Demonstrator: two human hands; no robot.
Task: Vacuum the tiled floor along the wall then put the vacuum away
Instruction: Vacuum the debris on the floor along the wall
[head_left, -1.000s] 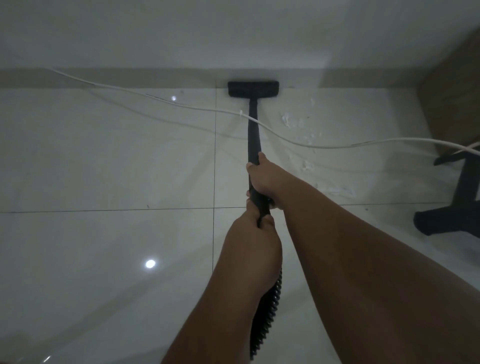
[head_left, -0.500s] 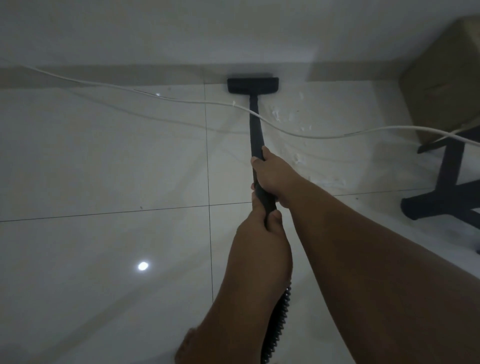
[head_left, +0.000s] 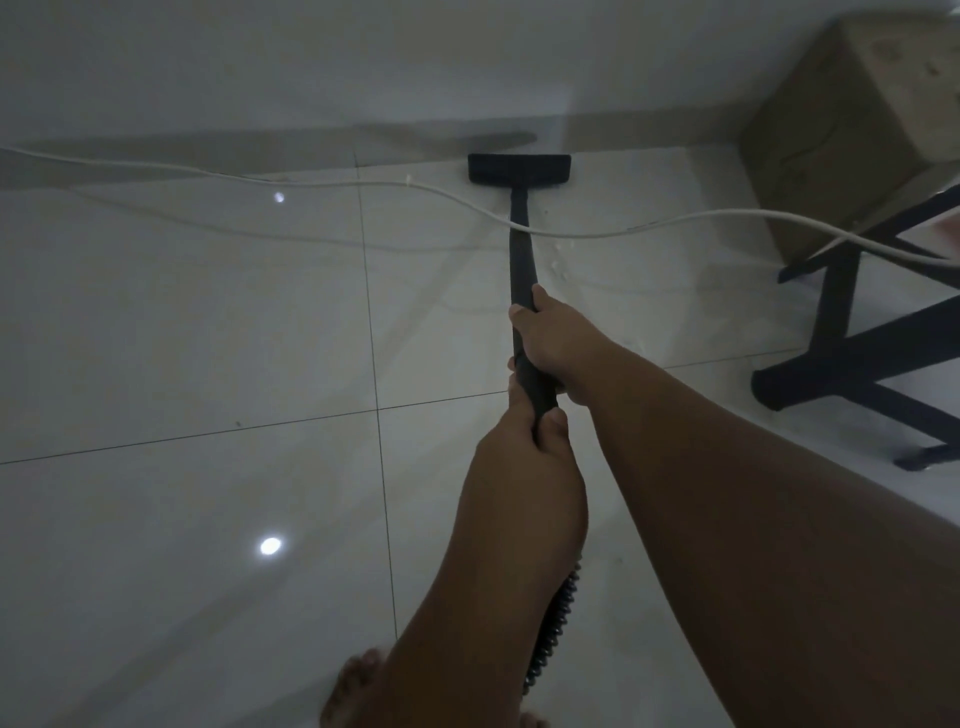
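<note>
A black vacuum wand (head_left: 521, 249) runs from my hands out to its flat floor head (head_left: 519, 168), which rests on the glossy white tiled floor (head_left: 182, 338) against the baseboard of the wall (head_left: 311, 67). My right hand (head_left: 553, 338) grips the wand higher up. My left hand (head_left: 524, 457) holds it just behind, at the handle end. The ribbed black hose (head_left: 553, 629) trails down under my left forearm. The vacuum body is out of view.
A white cable (head_left: 291, 179) lies across the floor and crosses over the wand. A cardboard box (head_left: 836, 130) sits in the right corner. Black furniture legs (head_left: 841, 358) stand at the right. My bare foot (head_left: 353, 691) shows at the bottom edge.
The floor head has slid to the right along the baseboard, past the tile joint. More of the box and the black legs have come into view, and my foot now shows.
</note>
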